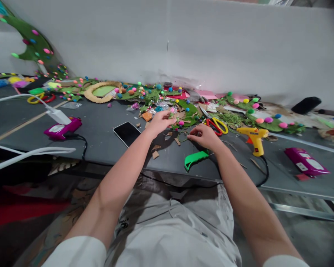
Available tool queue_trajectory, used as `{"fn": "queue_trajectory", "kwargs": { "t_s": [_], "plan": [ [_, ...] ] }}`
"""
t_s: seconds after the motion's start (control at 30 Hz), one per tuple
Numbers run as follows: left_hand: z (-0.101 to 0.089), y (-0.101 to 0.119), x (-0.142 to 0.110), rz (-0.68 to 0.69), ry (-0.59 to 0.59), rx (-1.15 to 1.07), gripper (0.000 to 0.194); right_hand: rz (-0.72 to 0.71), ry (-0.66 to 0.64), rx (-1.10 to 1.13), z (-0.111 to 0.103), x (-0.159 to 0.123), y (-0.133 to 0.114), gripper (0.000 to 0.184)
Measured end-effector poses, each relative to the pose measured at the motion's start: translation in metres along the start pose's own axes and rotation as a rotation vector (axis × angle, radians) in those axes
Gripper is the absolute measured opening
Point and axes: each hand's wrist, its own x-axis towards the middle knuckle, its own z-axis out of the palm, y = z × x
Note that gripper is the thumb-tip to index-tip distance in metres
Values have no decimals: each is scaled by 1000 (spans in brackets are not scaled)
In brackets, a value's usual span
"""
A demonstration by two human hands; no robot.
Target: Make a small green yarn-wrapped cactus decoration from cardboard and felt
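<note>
My left hand (159,123) reaches to the edge of a green felt piece (193,111) dotted with pompoms. Its thumb and fingers are apart, close to a pink pompom (172,110); I see nothing gripped in it. To the right, my right hand (203,135) pinches a thin green cord (180,140), which curls in a loop on the table. Just beyond that hand lie scissors with red and yellow handles (219,126). A green-handled tool (195,159) rests below the right wrist, partly covered. Left of my left forearm is a phone (126,132).
A yellow glue gun (254,139) and a purple box (306,161) are on the right. Another purple box (61,128) with a white plug is on the left. A straw-coloured ring (100,98) and pompom-covered felt line the back wall. Cables hang along the front edge.
</note>
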Motion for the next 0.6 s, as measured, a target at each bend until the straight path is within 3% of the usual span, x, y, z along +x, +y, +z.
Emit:
{"fn": "queue_trajectory", "kwargs": {
  "t_s": [0.1,0.2,0.37,0.5,0.6],
  "plan": [
    [-1,-1,1,13,7,-2,17,-9,-22,12,7,3,-2,15],
    [-3,0,2,15,54,-47,19,-1,44,55,10,5,-3,14],
    [-4,6,1,-39,154,-191,21,68,247,180,5,8,0,26],
    [-2,12,-1,-56,197,-260,21,202,443,497,-4,13,3,42],
    [-2,14,-2,-44,212,-318,20,271,567,673,-12,12,2,44]
  ]
}}
